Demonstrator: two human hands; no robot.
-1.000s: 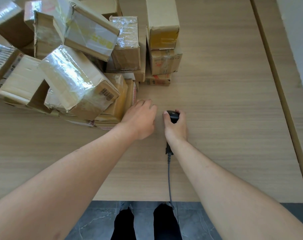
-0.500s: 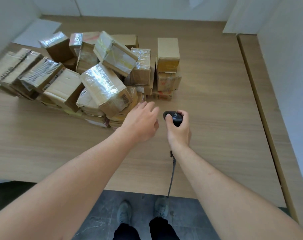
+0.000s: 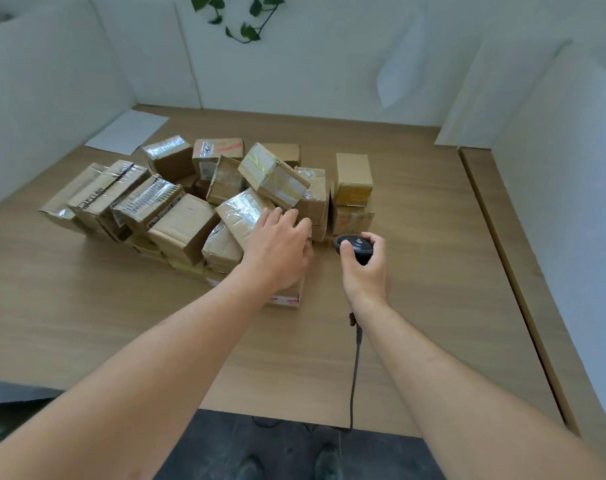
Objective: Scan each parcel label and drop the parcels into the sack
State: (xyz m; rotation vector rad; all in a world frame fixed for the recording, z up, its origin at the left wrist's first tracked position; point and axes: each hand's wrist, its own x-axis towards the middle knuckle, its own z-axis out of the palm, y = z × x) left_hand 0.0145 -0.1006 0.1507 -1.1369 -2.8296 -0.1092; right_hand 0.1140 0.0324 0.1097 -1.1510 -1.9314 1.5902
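The table [image 3: 433, 209] is carrying a big heap of parcels [image 3: 176, 216] from about 9 to 12 o'clock of the hands, apparently none dealt with yet (no sack is showing anywhere in view). Judging by that, the task is sitting at or near its start. The left hand [image 3: 280, 251] is reaching over a taped parcel [image 3: 246, 213] at the heap's near edge, fingers spread and touching its top, not yet gripping. The right hand [image 3: 365, 271], at 3 o'clock of the left, is gripping the scanner [image 3: 355, 245], thumb on top, cable [image 3: 355, 368] trailing toward 6 o'clock. Scanning and dropping are all still waiting.
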